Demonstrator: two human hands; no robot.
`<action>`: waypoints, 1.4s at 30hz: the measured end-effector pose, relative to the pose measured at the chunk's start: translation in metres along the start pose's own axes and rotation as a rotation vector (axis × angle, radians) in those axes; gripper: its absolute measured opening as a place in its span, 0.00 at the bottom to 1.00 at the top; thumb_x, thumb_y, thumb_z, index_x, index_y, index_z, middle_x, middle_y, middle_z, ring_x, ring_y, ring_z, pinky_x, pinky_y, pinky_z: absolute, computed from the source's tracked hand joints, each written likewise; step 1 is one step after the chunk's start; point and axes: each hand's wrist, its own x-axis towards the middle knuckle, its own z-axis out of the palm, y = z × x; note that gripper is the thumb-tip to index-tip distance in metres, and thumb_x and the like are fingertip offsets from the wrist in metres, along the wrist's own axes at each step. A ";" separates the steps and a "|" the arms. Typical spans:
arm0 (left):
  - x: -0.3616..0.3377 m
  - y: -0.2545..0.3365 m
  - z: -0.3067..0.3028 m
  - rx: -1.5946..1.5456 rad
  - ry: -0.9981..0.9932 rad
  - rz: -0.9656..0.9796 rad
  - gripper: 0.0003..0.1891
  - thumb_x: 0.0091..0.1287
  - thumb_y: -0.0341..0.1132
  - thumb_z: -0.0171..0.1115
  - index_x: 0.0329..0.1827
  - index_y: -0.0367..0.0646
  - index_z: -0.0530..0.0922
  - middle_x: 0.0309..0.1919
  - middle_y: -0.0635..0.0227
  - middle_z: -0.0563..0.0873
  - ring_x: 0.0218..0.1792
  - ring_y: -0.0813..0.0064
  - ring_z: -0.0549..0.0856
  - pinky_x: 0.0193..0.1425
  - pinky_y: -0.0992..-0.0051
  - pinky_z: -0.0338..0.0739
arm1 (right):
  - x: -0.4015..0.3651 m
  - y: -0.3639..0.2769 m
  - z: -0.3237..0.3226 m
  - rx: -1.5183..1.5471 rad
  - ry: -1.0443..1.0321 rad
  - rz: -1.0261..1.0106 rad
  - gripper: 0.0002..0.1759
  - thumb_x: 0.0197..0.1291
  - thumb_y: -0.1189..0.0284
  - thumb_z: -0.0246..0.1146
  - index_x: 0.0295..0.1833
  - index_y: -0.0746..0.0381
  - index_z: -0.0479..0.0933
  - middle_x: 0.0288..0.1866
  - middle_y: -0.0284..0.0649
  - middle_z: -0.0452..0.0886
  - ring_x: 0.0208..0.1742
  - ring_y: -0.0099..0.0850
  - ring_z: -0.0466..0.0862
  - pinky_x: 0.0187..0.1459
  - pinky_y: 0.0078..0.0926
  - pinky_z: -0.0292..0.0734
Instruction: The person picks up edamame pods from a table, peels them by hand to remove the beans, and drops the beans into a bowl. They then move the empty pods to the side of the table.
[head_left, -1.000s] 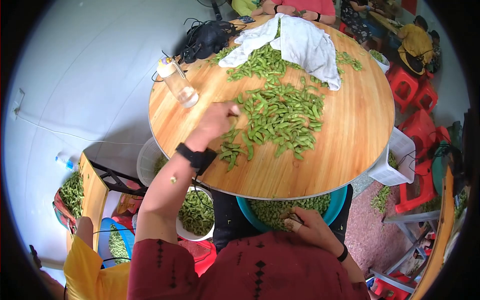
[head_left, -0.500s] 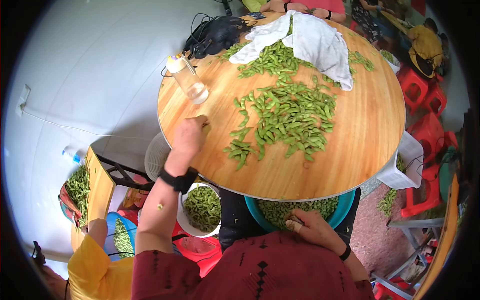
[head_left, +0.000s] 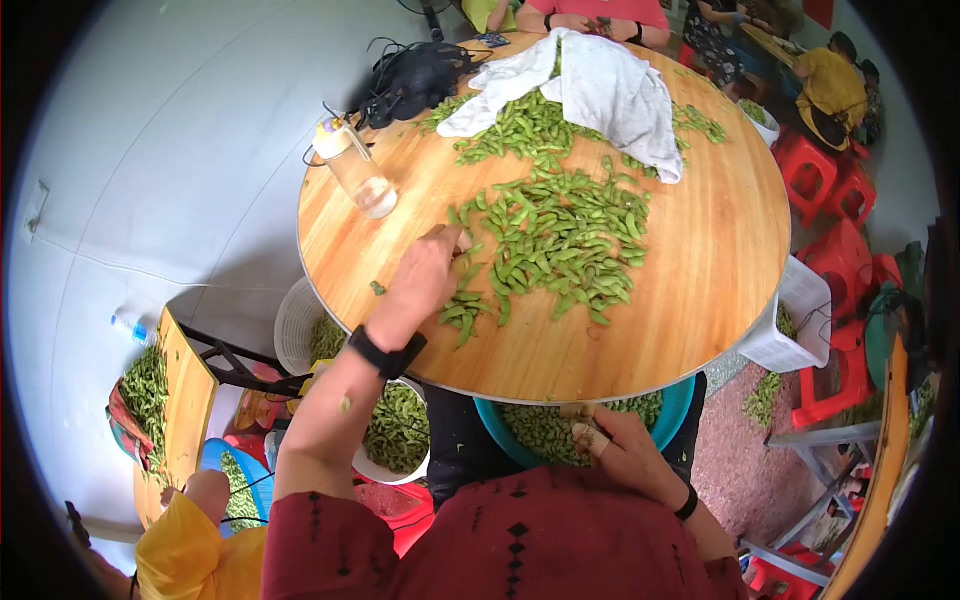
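Note:
My left hand is over the round wooden table, at the left edge of a pile of green pods. Its fingers are bent together at the pods; what they hold is hidden. My right hand is low over a teal basin of shelled green beans. Its fingers are drawn together, with a pale wrap on one, and anything between them is too small to name. A small green piece shows just left of my left hand, above the tabletop.
A bottle, black bag and white cloth over more pods are on the table. Below its edge are a white bucket of pods and a white basket. Other people sit beyond the table; a yellow sleeve is at lower left.
My left hand has moved right, from bare tabletop to the pods. A small green piece has appeared beside it. My right hand stays over the basin. The whole view has shifted slightly.

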 end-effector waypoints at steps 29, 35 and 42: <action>-0.115 0.162 0.019 -0.850 -0.149 -0.063 0.20 0.69 0.21 0.55 0.63 0.41 0.77 0.44 0.63 0.87 0.45 0.79 0.84 0.52 0.78 0.78 | -0.001 -0.001 0.001 0.563 0.069 0.046 0.10 0.73 0.72 0.50 0.55 0.64 0.65 0.31 0.36 0.78 0.20 0.20 0.74 0.21 0.16 0.68; -0.118 0.169 0.011 -0.684 -0.208 0.062 0.20 0.68 0.21 0.55 0.63 0.41 0.77 0.42 0.62 0.87 0.42 0.78 0.86 0.49 0.77 0.79 | -0.005 0.006 -0.001 0.707 -0.011 0.011 0.10 0.74 0.71 0.50 0.57 0.61 0.65 0.31 0.35 0.78 0.20 0.19 0.72 0.21 0.16 0.66; -0.114 0.164 0.017 -0.861 -0.158 -0.097 0.20 0.69 0.22 0.54 0.63 0.41 0.77 0.42 0.65 0.87 0.44 0.80 0.85 0.50 0.79 0.78 | -0.003 0.002 -0.002 0.747 -0.006 0.041 0.12 0.73 0.72 0.51 0.59 0.61 0.65 0.30 0.35 0.78 0.20 0.19 0.72 0.20 0.16 0.66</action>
